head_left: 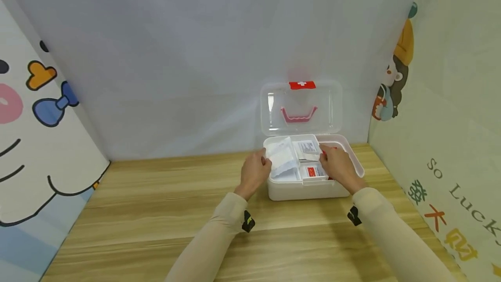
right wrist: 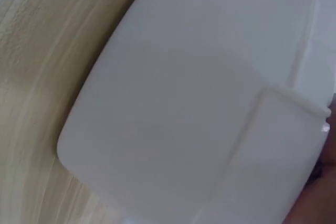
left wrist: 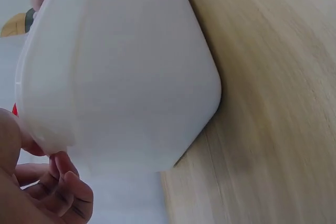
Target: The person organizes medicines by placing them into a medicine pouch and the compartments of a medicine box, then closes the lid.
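Note:
A white first-aid box (head_left: 309, 192) stands on the table with its clear lid (head_left: 299, 99) raised behind it. A white inner tray (head_left: 313, 182) sits in the left and middle part of the box's top. In the tray lie a white gauze-like packet (head_left: 281, 158), a labelled packet (head_left: 307, 148) and a packet with a red label (head_left: 314, 171). My left hand (head_left: 254, 171) pinches the tray's left edge with thumb and fingers. At the tray's right edge, my right hand (head_left: 339, 165) grips with its fingers partly hidden. Something red shows beneath those fingers.
The wooden table (head_left: 164, 203) extends left and in front of the box. Behind it hangs a pale cloth (head_left: 188, 64), close to the raised lid. A printed panel (head_left: 450, 99) rises on the right, and another printed panel (head_left: 35, 142) on the left.

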Demonstrator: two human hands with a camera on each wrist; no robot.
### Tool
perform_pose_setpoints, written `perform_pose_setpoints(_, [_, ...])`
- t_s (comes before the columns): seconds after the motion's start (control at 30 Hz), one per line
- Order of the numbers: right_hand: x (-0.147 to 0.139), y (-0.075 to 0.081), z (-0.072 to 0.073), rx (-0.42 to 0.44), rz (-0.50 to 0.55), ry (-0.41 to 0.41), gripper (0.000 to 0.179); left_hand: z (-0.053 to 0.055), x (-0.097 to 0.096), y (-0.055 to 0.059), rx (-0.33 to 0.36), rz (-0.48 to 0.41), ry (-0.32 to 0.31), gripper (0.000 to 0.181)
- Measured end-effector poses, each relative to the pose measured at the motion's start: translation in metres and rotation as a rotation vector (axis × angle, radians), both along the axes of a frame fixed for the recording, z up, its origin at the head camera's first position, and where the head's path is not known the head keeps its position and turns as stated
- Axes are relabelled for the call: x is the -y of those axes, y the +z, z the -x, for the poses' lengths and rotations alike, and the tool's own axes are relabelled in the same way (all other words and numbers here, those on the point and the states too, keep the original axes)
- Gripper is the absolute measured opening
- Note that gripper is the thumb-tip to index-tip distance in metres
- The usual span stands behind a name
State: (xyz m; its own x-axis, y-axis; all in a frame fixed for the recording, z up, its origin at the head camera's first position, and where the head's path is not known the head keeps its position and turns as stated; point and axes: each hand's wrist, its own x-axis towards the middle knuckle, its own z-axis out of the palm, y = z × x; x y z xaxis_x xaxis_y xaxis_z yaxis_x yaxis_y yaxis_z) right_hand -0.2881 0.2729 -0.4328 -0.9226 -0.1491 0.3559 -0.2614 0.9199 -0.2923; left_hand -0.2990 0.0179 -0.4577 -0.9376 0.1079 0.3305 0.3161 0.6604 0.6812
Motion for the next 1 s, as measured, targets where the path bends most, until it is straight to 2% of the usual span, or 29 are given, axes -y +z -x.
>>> perform_pose_setpoints(0.1, [-0.001, 0.002, 0.001, 0.007, 0.004, 0.005, 0.040, -0.001, 0.000, -0.001, 0.028, -0.017, 0.004, 0.044])
perform_pose_setpoints(0.37, [0.000, -0.001, 0.001, 0.004, -0.001, 0.004, 0.040, 0.000, -0.001, -0.008, -0.009, 0.044, 0.012, 0.046])
perform_pose_setpoints(0.53, [-0.001, 0.000, 0.002, 0.033, 0.016, 0.000, 0.041, 0.001, -0.001, -0.009, -0.021, 0.019, 0.017, 0.046])
perform_pose_setpoints(0.63, [-0.004, 0.001, 0.002, 0.090, 0.042, -0.007, 0.043, 0.002, -0.001, -0.011, -0.015, -0.047, 0.025, 0.045])
perform_pose_setpoints(0.73, [-0.011, 0.001, 0.000, 0.092, 0.068, -0.030, 0.043, 0.002, -0.002, -0.014, 0.013, -0.142, 0.022, 0.045])
perform_pose_setpoints(0.87, [-0.023, 0.005, -0.005, -0.004, 0.128, -0.099, 0.039, 0.000, -0.004, -0.015, 0.096, -0.264, 0.018, 0.050])
perform_pose_setpoints(1.0, [-0.042, 0.009, -0.008, -0.098, 0.279, -0.152, 0.039, -0.001, -0.006, -0.015, 0.199, -0.417, 0.019, 0.057])
